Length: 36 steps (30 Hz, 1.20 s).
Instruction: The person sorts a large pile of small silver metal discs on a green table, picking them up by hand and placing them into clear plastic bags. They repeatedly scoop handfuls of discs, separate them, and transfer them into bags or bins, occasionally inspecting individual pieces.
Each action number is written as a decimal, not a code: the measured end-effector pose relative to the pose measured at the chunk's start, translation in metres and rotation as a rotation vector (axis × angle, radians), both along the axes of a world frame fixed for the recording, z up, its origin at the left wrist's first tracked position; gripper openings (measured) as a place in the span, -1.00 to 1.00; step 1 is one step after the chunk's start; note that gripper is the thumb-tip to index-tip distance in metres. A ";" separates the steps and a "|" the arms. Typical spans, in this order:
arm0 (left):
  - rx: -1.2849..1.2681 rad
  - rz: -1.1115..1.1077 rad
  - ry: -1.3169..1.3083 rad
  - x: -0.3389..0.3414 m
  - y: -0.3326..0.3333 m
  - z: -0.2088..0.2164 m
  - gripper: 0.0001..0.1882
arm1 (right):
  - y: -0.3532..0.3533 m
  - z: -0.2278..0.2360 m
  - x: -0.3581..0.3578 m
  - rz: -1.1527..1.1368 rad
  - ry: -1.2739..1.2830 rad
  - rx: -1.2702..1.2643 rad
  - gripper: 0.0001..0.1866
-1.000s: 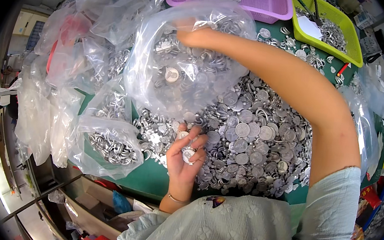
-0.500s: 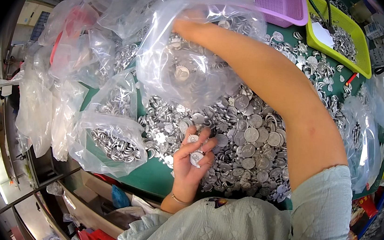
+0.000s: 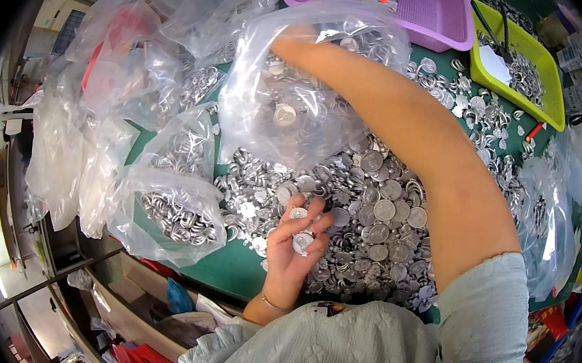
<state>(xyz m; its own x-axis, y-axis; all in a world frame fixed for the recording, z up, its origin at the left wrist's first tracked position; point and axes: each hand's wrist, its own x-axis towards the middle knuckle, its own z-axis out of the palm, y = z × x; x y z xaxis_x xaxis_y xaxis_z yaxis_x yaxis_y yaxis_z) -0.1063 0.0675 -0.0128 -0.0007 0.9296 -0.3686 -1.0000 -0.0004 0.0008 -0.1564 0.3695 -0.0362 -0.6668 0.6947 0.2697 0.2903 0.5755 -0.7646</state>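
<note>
Below the near edge: an open drawer (image 3: 123,309) is sitting under the tabletop (image 3: 233,269), and a crumpled blue plastic bag (image 3: 178,297) is lying in it.
My left hand (image 3: 296,249): I am holding it palm up just inside the near edge, my fingers curling around two round silver pieces (image 3: 302,243), one above the other.
Small clear bag: near the left near corner, an open plastic bag (image 3: 135,232) is holding curved silver pieces (image 3: 181,218).
Silver heap: a broad pile of loose metal pieces (image 3: 382,223), many round and coin-like, is spreading from the near edge across the middle, just beside my left hand.
Right edge: another clear bag (image 3: 549,226) is slumping along it.
Large clear bag: past the heap, a big plastic bag (image 3: 240,123) is bulging with more silver pieces.
My right hand (image 3: 297,33): I am reaching across to that bag; the plastic is blurring my fingers, so I cannot tell whether they are gripping anything.
Far edge: a purple basket (image 3: 434,37) is standing there, and a yellow-green basket (image 3: 519,105) is resting toward the right far corner, holding small metal pieces (image 3: 526,79).
</note>
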 end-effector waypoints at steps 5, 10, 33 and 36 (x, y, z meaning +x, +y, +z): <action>0.017 -0.009 -0.019 -0.001 0.000 0.000 -0.67 | -0.002 0.012 0.011 0.009 -0.128 0.129 -0.67; 0.017 0.007 -0.048 0.000 -0.001 0.001 -0.66 | -0.037 0.067 0.072 0.060 -0.507 0.043 -0.70; 0.094 -0.269 0.402 0.019 -0.005 0.044 -0.79 | -0.168 0.145 0.229 0.046 -0.112 -0.368 -0.84; 0.101 -0.276 0.495 0.025 -0.004 0.058 -0.76 | -0.182 0.145 0.234 0.138 -0.140 -0.336 -0.85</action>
